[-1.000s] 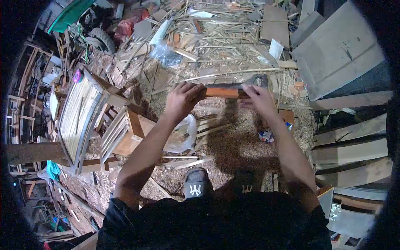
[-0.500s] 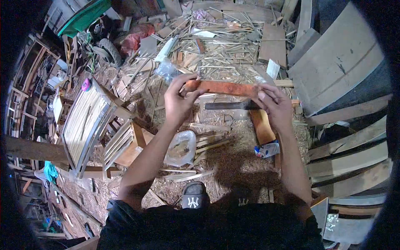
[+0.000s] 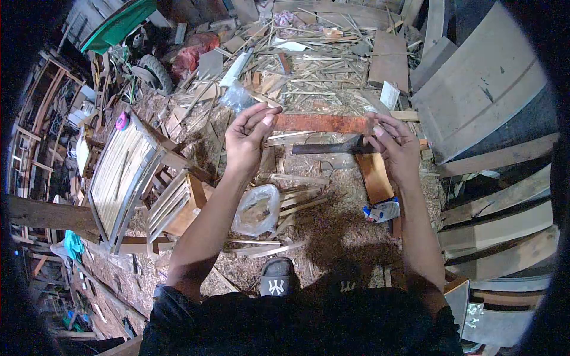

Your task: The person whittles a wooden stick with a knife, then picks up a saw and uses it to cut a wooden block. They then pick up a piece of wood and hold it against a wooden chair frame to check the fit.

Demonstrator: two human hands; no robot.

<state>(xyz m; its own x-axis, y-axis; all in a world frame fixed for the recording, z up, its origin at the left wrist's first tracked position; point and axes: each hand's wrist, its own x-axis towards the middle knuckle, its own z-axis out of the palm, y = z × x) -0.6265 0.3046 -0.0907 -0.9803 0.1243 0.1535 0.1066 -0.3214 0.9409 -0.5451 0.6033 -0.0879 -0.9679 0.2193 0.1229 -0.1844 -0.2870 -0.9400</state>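
Note:
A short reddish-brown wooden strip [image 3: 322, 123] spans level between my two hands, held up above the littered floor. At its left end, my left hand [image 3: 248, 133] is closed, thumb and fingers pinching it. My right hand [image 3: 395, 142] grips the other end, with fingers above and thumb in front. Below the strip lies a dark flat bar [image 3: 323, 149], its right end near my right hand. Under my right forearm is an orange-brown board [image 3: 375, 178], with a blue and white packet [image 3: 382, 210] at its lower end.
A clear plastic bag [image 3: 257, 210] sits on the sawdust floor in front of my sandal [image 3: 277, 277]. Left stands a slatted wooden piece [image 3: 122, 172] with a pink tape roll [image 3: 123, 121] on it. Curved boards [image 3: 499, 228] lean at right; thin offcuts [image 3: 320, 74] cover the floor ahead.
The strip has turned about its length, so a broader, rougher-looking face shows. My left hand has shifted slightly left and its fingers have changed position; my right hand has moved a little right.

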